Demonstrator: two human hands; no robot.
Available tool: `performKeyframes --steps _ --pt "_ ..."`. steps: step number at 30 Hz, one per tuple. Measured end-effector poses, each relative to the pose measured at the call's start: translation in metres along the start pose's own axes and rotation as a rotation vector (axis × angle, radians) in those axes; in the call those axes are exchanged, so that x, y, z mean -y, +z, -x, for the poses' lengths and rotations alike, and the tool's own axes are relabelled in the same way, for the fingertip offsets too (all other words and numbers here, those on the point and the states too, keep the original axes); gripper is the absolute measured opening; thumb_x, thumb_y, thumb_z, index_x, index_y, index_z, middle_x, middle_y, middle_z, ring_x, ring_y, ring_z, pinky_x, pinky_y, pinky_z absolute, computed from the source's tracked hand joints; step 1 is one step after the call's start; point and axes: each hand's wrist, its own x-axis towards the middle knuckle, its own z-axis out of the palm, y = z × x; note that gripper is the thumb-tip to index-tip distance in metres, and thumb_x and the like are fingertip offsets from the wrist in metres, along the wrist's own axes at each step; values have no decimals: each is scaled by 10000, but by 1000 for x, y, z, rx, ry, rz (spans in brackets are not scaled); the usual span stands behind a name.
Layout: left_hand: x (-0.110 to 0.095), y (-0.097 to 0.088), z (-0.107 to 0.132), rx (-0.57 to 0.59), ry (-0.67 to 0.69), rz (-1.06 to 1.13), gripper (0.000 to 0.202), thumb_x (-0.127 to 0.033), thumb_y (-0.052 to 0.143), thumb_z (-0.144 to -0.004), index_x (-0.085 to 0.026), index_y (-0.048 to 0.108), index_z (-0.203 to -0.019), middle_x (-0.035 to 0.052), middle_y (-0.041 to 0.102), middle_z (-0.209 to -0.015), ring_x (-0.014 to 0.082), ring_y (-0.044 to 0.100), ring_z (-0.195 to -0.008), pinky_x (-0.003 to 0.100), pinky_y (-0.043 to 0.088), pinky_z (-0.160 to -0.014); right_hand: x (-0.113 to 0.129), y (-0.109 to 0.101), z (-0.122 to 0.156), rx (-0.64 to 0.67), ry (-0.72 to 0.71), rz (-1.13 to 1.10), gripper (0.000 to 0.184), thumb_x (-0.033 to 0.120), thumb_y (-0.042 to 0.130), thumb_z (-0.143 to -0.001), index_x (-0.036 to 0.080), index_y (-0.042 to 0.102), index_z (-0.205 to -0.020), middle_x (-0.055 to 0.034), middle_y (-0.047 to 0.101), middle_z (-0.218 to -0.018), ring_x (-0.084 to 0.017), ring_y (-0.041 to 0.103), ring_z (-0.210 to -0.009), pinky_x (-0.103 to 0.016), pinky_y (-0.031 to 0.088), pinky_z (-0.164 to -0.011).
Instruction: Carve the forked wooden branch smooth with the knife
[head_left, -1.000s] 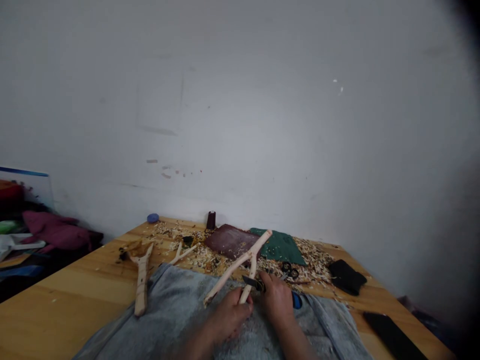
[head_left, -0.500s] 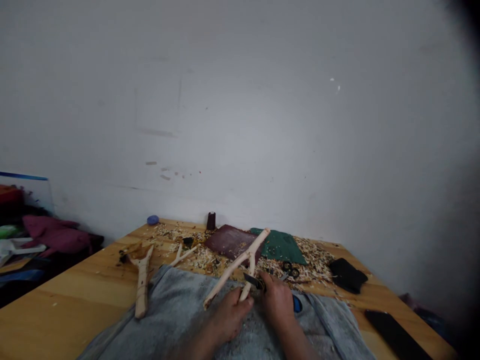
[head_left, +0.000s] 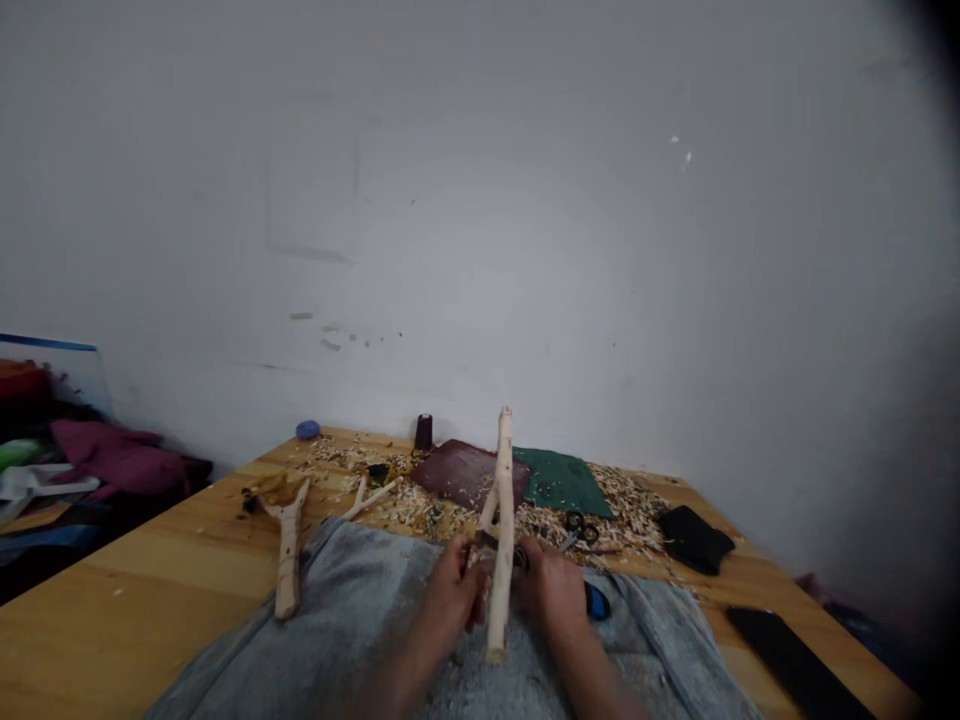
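Note:
A peeled forked branch (head_left: 504, 500) stands almost upright in front of me, over a grey cloth (head_left: 360, 600). My left hand (head_left: 454, 590) is closed around one prong of the fork, to the left of the thicker stem. To the right of the stem, my right hand (head_left: 551, 585) is closed on a knife (head_left: 487, 540), whose dark blade lies across the prong close to my left fingers. The stem hides part of the knife and of the grip. Beside my right wrist a blue and black object (head_left: 598, 602) shows on the cloth.
Wood shavings cover the back of the wooden table (head_left: 150, 610). Among them lie a maroon sheet (head_left: 457, 470), a green sheet (head_left: 562, 482), scissors (head_left: 576, 530) and a thread spool (head_left: 424, 432). A carved fork (head_left: 288, 560) is left; a black cloth (head_left: 694, 540) and dark slab (head_left: 795, 660) are right.
The branch has turned from a rightward slant to nearly upright, its lower end swinging right and toward me. My left hand has shifted slightly up and left on the prong.

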Motion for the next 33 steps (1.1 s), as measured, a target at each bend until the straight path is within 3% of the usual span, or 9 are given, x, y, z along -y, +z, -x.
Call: performKeyframes --steps 4,7,12,17,23,26,29,33 --pt "-9 1 3 -27 -43 60 387 -554 620 -754 -249 407 -863 -137 424 -495 37 279 -298 174 164 -318 2 -5 2 20 -31 -34 277 155 459 -884 226 656 -1065 -58 721 -963 -184 680 -842 -244 400 -670" --pt "-12 0 4 -22 -66 82 340 -529 591 -787 -247 418 -869 -147 340 -457 42 236 -303 184 137 -330 3 -9 4 18 -48 -50 299 148 463 -881 235 652 -1094 -52 719 -978 -179 678 -850 -240 405 -677" --pt "-11 1 7 45 -69 120 334 -508 575 -796 -240 450 -951 -142 353 -491 40 238 -300 194 143 -329 7 -11 5 29 -104 -66 269 124 467 -868 187 689 -1006 -88 725 -933 -186 675 -850 -234 417 -718" --pt "-6 3 8 106 -90 188 424 -608 620 -730 -248 427 -849 -141 357 -493 35 224 -289 204 120 -312 7 -8 5 4 -100 -107 282 96 465 -856 183 699 -986 -93 726 -979 -189 671 -893 -224 419 -772" --pt "-7 4 10 149 -65 182 346 -511 623 -755 -238 414 -796 -116 425 -550 36 315 -333 199 200 -352 4 -6 4 22 -122 -80 282 107 467 -861 180 704 -995 -89 724 -968 -191 670 -888 -228 419 -757" --pt "-9 4 11 167 -152 240 298 -417 626 -744 -241 387 -761 -100 461 -580 42 346 -364 198 191 -370 4 -4 3 49 -138 -82 267 137 485 -866 191 705 -1007 -89 727 -980 -199 672 -899 -229 421 -746" --pt "-11 5 11 161 -255 305 287 -360 604 -744 -254 337 -745 -107 421 -561 37 258 -357 202 102 -381 5 -3 3 54 -155 -63 310 112 450 -867 193 703 -1027 -102 728 -998 -204 672 -904 -236 423 -743" --pt "-14 4 12 145 -292 352 313 -328 601 -735 -258 296 -732 -116 373 -524 33 211 -366 211 58 -424 8 -4 4 50 -169 -68 322 97 429 -862 193 707 -993 -104 730 -969 -203 669 -881 -239 421 -732"
